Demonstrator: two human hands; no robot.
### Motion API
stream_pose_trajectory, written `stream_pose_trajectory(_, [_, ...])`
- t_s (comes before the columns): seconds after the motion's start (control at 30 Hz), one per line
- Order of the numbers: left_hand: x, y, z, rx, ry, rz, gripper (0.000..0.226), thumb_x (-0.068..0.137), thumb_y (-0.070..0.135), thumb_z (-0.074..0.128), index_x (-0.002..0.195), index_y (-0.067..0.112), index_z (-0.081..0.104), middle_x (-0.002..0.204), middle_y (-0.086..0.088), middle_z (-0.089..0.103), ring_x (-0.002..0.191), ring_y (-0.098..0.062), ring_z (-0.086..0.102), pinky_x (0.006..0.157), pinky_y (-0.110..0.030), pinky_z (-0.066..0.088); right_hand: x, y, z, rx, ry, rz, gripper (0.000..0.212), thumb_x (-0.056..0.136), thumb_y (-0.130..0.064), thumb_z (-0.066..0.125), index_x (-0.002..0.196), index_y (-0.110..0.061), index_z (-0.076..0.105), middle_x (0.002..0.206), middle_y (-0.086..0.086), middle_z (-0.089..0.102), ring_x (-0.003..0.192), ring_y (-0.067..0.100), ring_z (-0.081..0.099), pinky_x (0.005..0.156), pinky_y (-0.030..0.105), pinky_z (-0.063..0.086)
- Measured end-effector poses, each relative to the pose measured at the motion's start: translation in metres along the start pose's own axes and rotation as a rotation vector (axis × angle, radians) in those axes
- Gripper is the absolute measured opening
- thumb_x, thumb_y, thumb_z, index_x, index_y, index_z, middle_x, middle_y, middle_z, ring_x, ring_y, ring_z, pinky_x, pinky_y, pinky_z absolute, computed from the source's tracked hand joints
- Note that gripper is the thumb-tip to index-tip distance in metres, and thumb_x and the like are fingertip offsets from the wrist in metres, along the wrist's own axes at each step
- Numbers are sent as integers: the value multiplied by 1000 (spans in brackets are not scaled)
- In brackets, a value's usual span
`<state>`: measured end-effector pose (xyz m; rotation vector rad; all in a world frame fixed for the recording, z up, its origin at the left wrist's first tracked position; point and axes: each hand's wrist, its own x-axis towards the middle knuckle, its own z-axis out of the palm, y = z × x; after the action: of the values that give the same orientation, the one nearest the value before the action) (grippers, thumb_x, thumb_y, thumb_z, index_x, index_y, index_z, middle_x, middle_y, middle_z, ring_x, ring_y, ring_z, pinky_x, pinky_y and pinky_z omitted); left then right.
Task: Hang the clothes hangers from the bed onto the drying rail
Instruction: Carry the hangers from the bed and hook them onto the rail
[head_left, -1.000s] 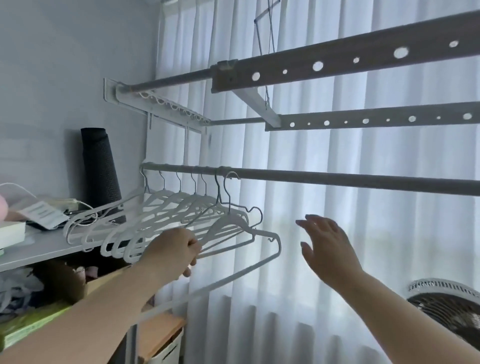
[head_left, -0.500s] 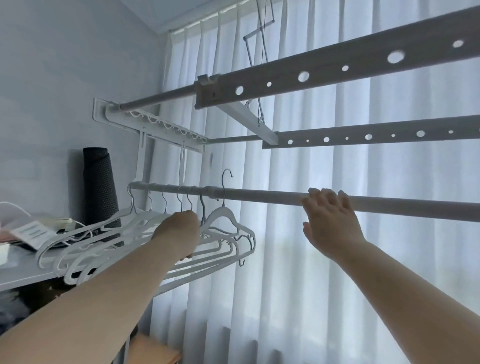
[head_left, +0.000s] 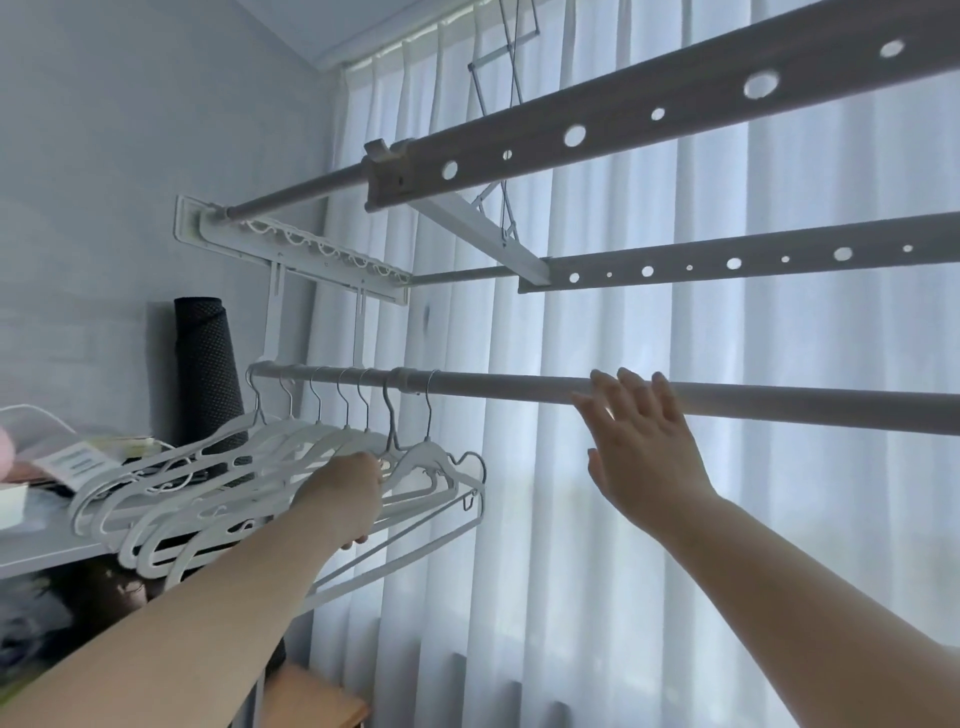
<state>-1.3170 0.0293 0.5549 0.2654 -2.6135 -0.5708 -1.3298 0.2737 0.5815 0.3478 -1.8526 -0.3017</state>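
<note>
Clothes hangers (head_left: 311, 436), white, bunched at the left end of the drying rail (head_left: 509, 392). Seven wire hooks over the bar, bodies fanned out leftward and downward over the edge of a shelf (head_left: 47, 556). Rightmost hanger a little apart from the others, a small hook at its right tip.

Left hand (head_left: 345, 499) right in among them, seen from the back, fingers curled round a hanger near the right side of the bunch, just below the hooks. Exact hanger hard to tell behind the knuckles.

Right hand (head_left: 644, 457) up at the same rail, well to the right of the bunch. Palm turned away, fingers (head_left: 631, 387) straight and spread, tips touching the bar, nothing held.

Overhead, two flat bars with round holes (head_left: 649, 119), running out from a white wall bracket (head_left: 291, 254). Behind it all, a pale sheer curtain (head_left: 571, 519), daylight coming through. On the shelf against the wall, a dark roll (head_left: 208, 374) standing upright behind the leftmost hangers, papers (head_left: 72, 462) just beside it.
</note>
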Motion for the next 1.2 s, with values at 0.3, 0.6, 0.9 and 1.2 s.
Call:
stream_pose_trajectory(0.3, [-30,-11,-8,42,147,51,35,95,25,42,128,17,46,133,-3,49,116,-22,50,89,-30,41,-19,-12,-4,248,60,16,56,38,-12,88,91,-9,69,98,13,70,87,33,68,91,42,41])
stream_pose_trajectory(0.6, [-148,-98,6,-99,384,95,24,93,17,46,111,19,60,117,11,54,116,-6,47,90,-13,33,-61,-141,-26,877,-111,-162,25,59,-20,60,81,-24,68,71,-14,69,60,6,67,52,15,49])
stream_pose_trajectory(0.9, [-351,-250,-24,-73,284,-542,40,89,20,51,60,48,47,74,23,64,82,-3,62,78,-19,44,-107,-285,-137,1158,-589,-759,31,95,-27,36,118,-23,55,118,-4,61,107,15,57,86,26,46])
stream_pose_trajectory(1.2, [-671,-315,-117,30,439,-1080,39,89,18,52,65,48,43,68,16,60,81,0,60,77,-14,45,-211,-449,-331,1416,-733,-1025,29,89,-33,33,103,-34,59,111,-1,65,102,20,61,75,24,42])
